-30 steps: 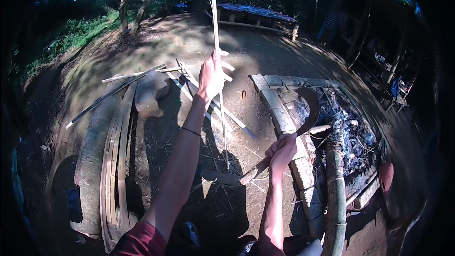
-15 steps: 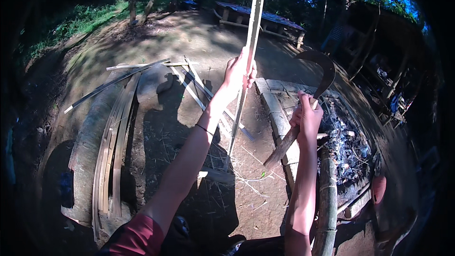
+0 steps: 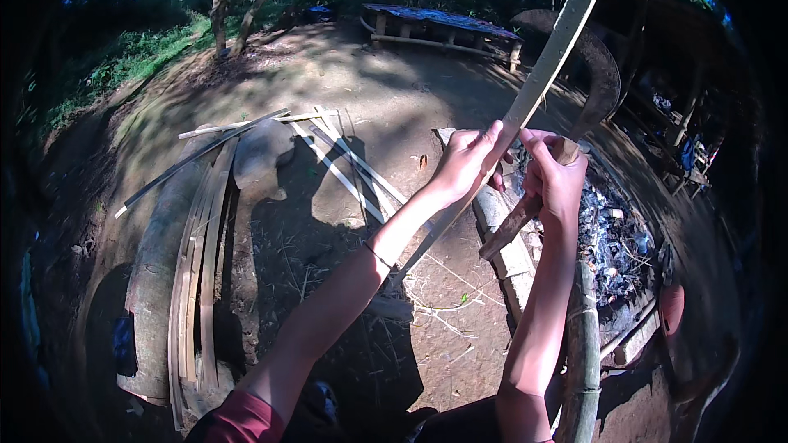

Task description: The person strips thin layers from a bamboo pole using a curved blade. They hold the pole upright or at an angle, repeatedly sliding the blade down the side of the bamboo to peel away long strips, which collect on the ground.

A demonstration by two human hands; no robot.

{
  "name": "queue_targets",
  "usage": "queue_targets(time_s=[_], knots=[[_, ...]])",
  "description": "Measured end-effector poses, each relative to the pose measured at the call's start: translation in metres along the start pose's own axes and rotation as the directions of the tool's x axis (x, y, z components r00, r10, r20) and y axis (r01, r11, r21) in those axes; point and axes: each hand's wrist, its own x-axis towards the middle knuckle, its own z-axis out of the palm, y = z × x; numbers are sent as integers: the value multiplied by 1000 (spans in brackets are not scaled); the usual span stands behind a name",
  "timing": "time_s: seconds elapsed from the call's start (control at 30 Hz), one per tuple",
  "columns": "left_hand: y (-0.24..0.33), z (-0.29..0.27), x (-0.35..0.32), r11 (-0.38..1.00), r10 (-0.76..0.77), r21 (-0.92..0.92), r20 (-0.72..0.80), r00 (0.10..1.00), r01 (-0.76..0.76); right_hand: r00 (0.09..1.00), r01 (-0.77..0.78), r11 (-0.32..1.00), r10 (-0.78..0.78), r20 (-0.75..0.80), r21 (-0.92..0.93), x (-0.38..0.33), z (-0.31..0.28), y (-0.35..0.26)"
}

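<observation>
My left hand [image 3: 468,162] is wrapped round a long split bamboo strip [image 3: 552,61], which leans up to the right with its lower end near the ground. Close beside it, my right hand [image 3: 556,171] grips the wooden handle of a sickle [image 3: 510,230]. The dark curved blade [image 3: 603,74] rises above that hand and passes behind the strip's upper part. Fingers of the right hand lie against or very near the strip; whether they touch it I cannot tell.
More bamboo strips [image 3: 197,279] rest along a thick log [image 3: 156,279] at left, and others [image 3: 353,164] lie crossed on the ground. At right is a fire pit with ash [image 3: 611,230], edged by blocks and a bamboo pole [image 3: 583,344]. A low bamboo platform [image 3: 443,29] stands behind.
The bamboo strip has tilted from near upright to leaning right. My left hand has moved right and lower, and the right hand with the sickle has come up beside it.
</observation>
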Motion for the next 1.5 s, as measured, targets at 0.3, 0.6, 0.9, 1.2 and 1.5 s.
queue_targets(time_s=[0.3,0.6,0.9,1.2,1.5], knots=[[-8,-41,-41,343,62,939,-43,997,19,966,149,958,-194,-173,-244,15,10,37],[-104,-126,-221,370,-883,-418,119,454,829,863,255,932,-340,-374,-259,19,1,32],[-144,-157,-180,616,-511,-768,-218,831,177,829,240,971,-192,-525,23,13,-56,-4],[14,-174,-113,932,136,-184,-621,772,-313,848,-17,785,340,-407,620,44,-106,107],[143,-83,-51,720,632,389,-710,311,-575,641,-361,448,756,-131,818,32,-104,223]])
